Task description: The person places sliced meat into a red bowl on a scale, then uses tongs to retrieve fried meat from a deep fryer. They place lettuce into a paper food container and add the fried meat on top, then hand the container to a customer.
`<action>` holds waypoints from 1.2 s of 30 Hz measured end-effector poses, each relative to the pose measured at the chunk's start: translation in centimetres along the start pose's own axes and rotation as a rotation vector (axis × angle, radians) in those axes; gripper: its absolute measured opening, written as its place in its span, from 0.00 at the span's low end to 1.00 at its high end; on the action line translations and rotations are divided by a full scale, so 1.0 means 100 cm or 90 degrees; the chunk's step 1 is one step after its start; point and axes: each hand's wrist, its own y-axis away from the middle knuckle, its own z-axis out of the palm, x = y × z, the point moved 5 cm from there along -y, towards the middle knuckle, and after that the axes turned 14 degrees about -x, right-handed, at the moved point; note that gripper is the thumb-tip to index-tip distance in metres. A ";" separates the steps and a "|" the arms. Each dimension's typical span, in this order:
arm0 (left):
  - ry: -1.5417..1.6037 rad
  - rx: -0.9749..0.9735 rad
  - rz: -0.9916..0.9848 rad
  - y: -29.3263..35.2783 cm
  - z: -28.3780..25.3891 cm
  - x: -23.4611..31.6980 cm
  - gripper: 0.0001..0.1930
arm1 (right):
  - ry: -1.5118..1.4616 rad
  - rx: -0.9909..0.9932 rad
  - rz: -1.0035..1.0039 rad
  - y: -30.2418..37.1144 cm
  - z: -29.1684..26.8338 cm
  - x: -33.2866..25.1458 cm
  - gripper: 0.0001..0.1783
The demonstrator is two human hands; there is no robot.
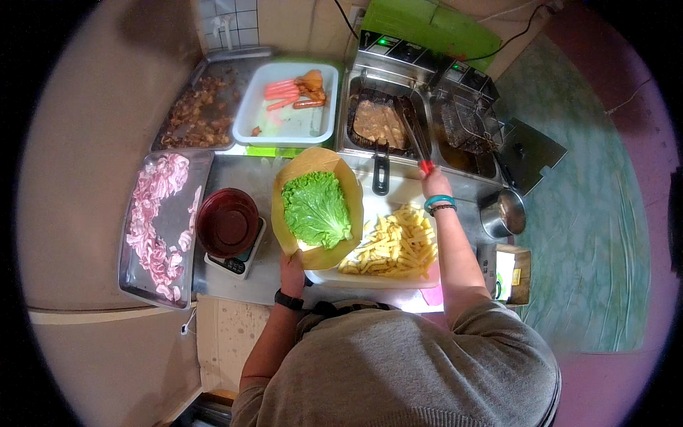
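My left hand (pixel 290 270) grips the near edge of an open brown paper container (pixel 346 179), its fingers partly hidden beneath. A green lettuce leaf (pixel 316 210) fills it. In my right hand (pixel 435 183) is a pair of metal tongs (pixel 417 136) with a red grip. The tongs reach forward over the left fryer well, their tips beside a large flat fried cutlet (pixel 379 122). That cutlet lies in a wire fryer basket (pixel 353 135) with a black handle (pixel 381 176). Whether the tips touch it, I cannot tell.
French fries (pixel 395 244) fill a white tray (pixel 324 277) between my arms. To the left are a dark red bowl (pixel 228 222) on a scale (pixel 242 265) and a metal tray (pixel 181 279) of raw meat. Sausages (pixel 281 92) lie in a white tub (pixel 284 133). A steel pot (pixel 503 213) stands right.
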 end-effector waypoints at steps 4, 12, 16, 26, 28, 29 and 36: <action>0.002 0.014 -0.009 0.000 0.002 0.002 0.14 | -0.003 0.002 0.002 0.005 -0.004 -0.004 0.24; 0.006 0.005 -0.005 -0.006 -0.003 -0.007 0.13 | 0.006 -0.018 -0.004 -0.003 -0.001 -0.003 0.27; -0.030 -0.068 0.021 0.000 -0.012 -0.015 0.10 | 0.010 0.021 -0.145 -0.025 0.019 -0.010 0.27; -0.092 -0.109 0.090 0.004 0.057 0.039 0.31 | 0.120 0.092 -0.304 -0.101 -0.001 0.111 0.29; -0.004 -0.147 0.144 0.015 0.070 0.074 0.31 | 0.129 0.191 -0.340 -0.129 -0.018 0.135 0.34; 0.034 -0.096 0.130 0.010 0.068 0.064 0.30 | 0.119 0.123 -0.289 -0.128 -0.011 0.108 0.34; 0.119 -0.107 0.265 -0.016 0.067 0.033 0.26 | 0.121 0.098 -0.223 -0.053 -0.017 0.064 0.30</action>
